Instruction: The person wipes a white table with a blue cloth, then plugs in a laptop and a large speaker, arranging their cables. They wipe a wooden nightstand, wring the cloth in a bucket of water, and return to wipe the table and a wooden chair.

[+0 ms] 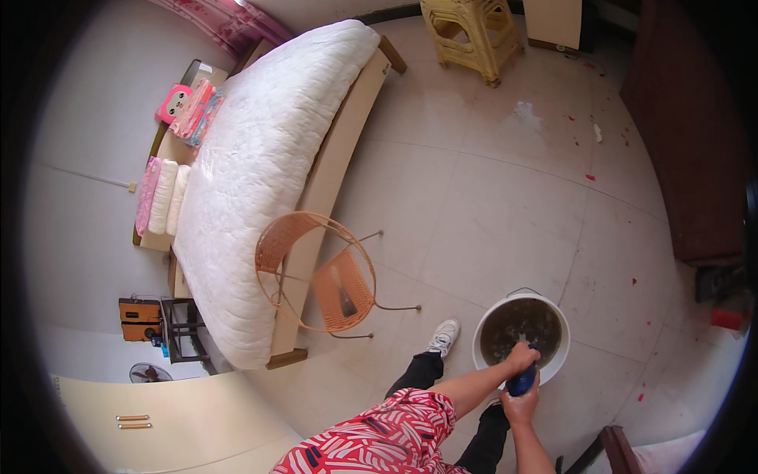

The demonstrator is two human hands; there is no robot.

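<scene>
A white bucket (565, 343) stands on the floor in front of me, holding murky brown water (515, 320) with pale bubbles or foam on top. Over its near rim, my left hand (520, 357) grips one end of a bunched dark blue cloth (521, 383). My right hand (521, 406) is closed around the lower end of the same cloth, closer to my body. The cloth looks wet and twisted between the two fists, and most of it is hidden by my fingers. A pale splash shows on the water just beyond my left hand.
A woven orange chair (340, 284) stands left of my shoe (444, 336), against a bed with a white quilt (254, 148). Yellow plastic stools (474, 38) are stacked at the far side. Dark red furniture (687, 136) rises at right. Red scraps (590, 178) dot the tiled floor.
</scene>
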